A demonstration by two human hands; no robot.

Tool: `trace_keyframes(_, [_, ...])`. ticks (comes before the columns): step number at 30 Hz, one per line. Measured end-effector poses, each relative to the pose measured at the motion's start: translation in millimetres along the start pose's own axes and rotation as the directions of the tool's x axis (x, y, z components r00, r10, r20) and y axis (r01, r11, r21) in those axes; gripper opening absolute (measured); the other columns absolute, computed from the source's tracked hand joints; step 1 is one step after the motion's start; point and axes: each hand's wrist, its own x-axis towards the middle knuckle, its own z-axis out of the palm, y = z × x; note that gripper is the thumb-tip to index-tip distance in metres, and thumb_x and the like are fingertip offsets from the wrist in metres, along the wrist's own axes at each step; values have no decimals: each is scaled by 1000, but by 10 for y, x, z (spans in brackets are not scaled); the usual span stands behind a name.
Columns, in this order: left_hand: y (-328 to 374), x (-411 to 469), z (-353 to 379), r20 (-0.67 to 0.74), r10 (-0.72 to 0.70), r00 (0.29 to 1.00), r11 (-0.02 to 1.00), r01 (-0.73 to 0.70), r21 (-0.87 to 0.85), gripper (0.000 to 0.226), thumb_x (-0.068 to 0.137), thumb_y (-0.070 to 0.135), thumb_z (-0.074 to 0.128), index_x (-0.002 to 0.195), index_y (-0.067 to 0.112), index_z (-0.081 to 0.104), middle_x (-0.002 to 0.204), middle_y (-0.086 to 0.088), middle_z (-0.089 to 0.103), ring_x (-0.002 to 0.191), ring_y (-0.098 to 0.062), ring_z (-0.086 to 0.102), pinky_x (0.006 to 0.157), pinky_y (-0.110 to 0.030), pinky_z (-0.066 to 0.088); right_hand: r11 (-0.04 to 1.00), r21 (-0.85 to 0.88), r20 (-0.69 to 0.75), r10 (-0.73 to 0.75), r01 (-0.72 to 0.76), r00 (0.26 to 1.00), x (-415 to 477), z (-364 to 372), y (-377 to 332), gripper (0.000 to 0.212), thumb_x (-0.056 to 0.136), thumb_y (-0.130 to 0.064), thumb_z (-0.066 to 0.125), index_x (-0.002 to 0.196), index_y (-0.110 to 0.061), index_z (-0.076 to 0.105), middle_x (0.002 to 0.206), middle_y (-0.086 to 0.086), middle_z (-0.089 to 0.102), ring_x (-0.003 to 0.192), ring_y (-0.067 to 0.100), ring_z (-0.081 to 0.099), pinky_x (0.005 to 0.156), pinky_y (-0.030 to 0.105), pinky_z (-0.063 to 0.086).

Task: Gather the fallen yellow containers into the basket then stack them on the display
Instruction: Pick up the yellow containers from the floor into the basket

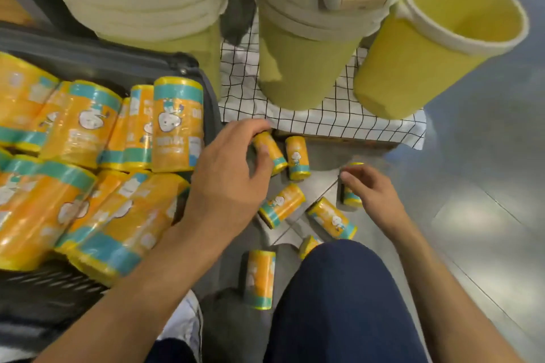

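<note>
Yellow containers (281, 205) lie scattered on the grey floor (486, 215) between our knee (339, 303) and the checked cloth (324, 115) draped over the display, and we're going in with both hands at once. Our left hand (227, 174) reaches forward, thumb and fingers curled round the far container (272, 153) at the foot of the cloth. It grips across the barrel, the sensible hold for something that would roll. Our right hand (371, 194) closes from above on the upright container (351, 199) out to the side. The picture is smeared there, so we can't say whether it has left the floor.

Two hands and two pickups halve the trips. The basket (118, 62) sits just to our left, hard against the display and piled with containers lying on their sides. It's parked within arm's reach so each grab becomes a short swing across.

By our count at least five more lie loose: one beside the left hand's catch, two angled in the middle, one by the knee and one nearer us. The gathering looks well along but not finished. Stacking up by the yellow buckets (298, 74) comes later.
</note>
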Motion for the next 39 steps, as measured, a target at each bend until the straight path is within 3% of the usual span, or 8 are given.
trace_keyframes(6, [23,-113,212,26,29,999,991,-32,133,33,99,25,57,131,17,61,122,2,63,110,-15,59,93,-22,43,989,5,47,149,-150,988,-164,359,807,26,98,-34,68,119,-19,70,107,-5,75,90,-8,68,75,6,47])
trace_keyframes(13, [-476,-834,1050,222,-379,898,916,398,-44,37,96,42,62,131,30,55,127,12,59,120,-9,56,101,-34,49,978,52,32,201,-202,979,-258,673,1149,25,97,-23,71,117,-8,67,105,-7,72,84,-16,64,74,5,47])
trace_keyframes(19, [-1309,-1502,1630,268,-756,598,654,712,255,84,86,59,70,148,11,38,148,-14,45,136,-31,45,108,-41,38,958,-126,83,270,-258,959,-428,759,1527,27,96,-37,71,120,-28,61,112,-24,64,99,-11,60,83,3,44])
trace_keyframes(23, [-1552,-1765,1834,320,-825,467,566,688,455,106,66,75,79,139,9,38,133,-14,50,121,-32,53,90,-37,41,903,-346,62,293,-255,954,-497,933,1809,52,88,-51,76,132,-30,56,119,-6,62,109,18,60,90,35,45])
trace_keyframes(26, [-1648,-1876,1930,310,-826,471,562,650,512,107,57,83,76,127,10,41,125,-12,54,111,-31,59,83,-38,45,788,-602,96,230,-128,968,-453,1039,1947,85,73,-57,85,142,-23,49,130,3,58,118,26,55,100,44,44])
trace_keyframes(30, [-1627,-1784,1873,340,-827,449,563,645,517,95,72,77,72,135,12,41,127,-9,55,102,-24,60,81,-39,48,671,-733,49,209,-107,977,-406,1103,1937,77,78,-52,82,138,-21,46,129,4,55,118,28,54,98,44,45])
trace_keyframes(34, [-1476,-1544,1648,311,-838,448,546,699,462,90,75,76,68,139,18,40,125,-8,56,92,-19,53,77,-39,45,840,-504,-1,233,-201,973,-414,1095,1725,70,83,-56,75,137,-23,44,130,1,56,115,24,55,96,48,51])
trace_keyframes(39, [-700,-834,1342,268,-738,620,675,670,310,80,83,62,72,139,16,38,130,-12,61,114,-35,61,78,-35,36,951,-188,-38,242,-245,970,-234,865,942,57,84,-64,69,125,-29,49,110,-4,62,94,18,63,78,34,51])
